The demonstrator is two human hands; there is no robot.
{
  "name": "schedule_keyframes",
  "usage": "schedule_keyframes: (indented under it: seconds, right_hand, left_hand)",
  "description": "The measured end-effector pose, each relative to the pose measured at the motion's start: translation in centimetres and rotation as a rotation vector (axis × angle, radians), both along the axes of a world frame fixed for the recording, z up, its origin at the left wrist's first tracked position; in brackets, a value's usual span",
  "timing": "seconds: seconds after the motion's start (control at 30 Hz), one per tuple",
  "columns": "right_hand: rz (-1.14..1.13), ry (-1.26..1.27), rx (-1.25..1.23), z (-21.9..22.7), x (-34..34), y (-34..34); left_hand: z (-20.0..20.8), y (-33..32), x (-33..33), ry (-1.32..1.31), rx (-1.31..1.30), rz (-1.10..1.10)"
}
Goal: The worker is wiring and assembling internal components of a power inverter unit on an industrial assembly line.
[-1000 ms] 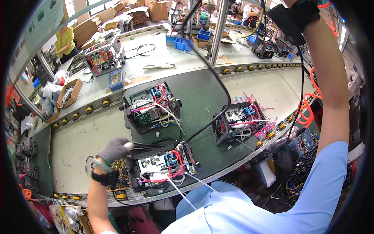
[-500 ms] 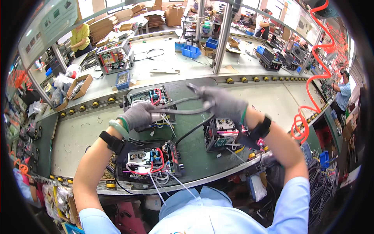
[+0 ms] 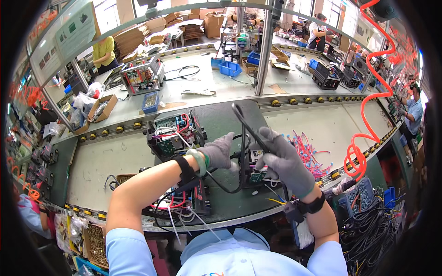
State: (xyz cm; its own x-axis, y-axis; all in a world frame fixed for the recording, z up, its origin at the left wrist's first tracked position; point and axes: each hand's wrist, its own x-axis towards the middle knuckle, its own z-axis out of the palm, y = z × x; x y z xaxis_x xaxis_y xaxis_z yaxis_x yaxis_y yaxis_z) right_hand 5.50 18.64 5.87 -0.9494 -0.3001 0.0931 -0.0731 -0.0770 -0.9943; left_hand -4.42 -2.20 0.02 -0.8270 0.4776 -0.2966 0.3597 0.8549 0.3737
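My right hand (image 3: 289, 163), in a grey glove, is closed on a black cable (image 3: 240, 115) whose loop rises above the fingers. My gloved left hand (image 3: 218, 153) is just left of the cable's hanging part, thumb and fingers apart; whether the fingertips touch it is hard to see. Behind the right hand an open electronic unit (image 3: 253, 177) is partly hidden. Another open unit (image 3: 177, 133), with a circuit board and red and white wires, lies beyond my left hand. A third unit (image 3: 199, 198) is nearer to me, partly covered by my left forearm.
Bundled pink and red wires (image 3: 307, 156) lie right of my right hand. A coiled red air hose (image 3: 357, 156) hangs at the right. Roller rails (image 3: 293, 101) edge the bench. Across it are blue bins (image 3: 230, 69), a metal post (image 3: 267, 55) and a person in yellow (image 3: 103, 51).
The cable was stretched between both hands; now its loop stands up from the right hand. The left hand moved right and opened. My right hand came down and nearer.
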Motion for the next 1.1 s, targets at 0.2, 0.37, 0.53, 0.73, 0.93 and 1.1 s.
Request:
schedule_keyframes:
  seconds: [0.2, 0.37, 0.53, 0.73, 0.93, 1.1]
  right_hand:
    - [0.022, -0.149, 0.014, -2.0, 1.3, 1.8]
    - [0.063, 0.064, -0.025, 0.7, -0.2, 0.2]
    - [-0.072, 0.129, -0.149, 0.4, -6.9, -0.2]
    - [-0.162, -0.219, -0.126, -3.8, -7.6, 2.4]
    - [-0.033, -0.337, -0.053, -4.4, -1.3, 3.9]
    - [0.058, -0.365, -0.043, -6.4, 6.2, 2.1]
  left_hand:
    - [-0.8, 0.6, -1.5, -0.102, 0.127, 0.025]
    - [1.3, -1.2, 1.1, 0.077, 0.156, -0.152]
    - [4.4, -3.8, 4.2, -0.069, 0.610, -0.289]
    - [8.5, -6.2, 7.5, -0.263, 0.943, -0.058]
    - [7.5, -7.1, 2.3, -0.147, 1.571, 0.433]
    - [6.3, -6.9, -7.2, 0.143, 1.716, 0.657]
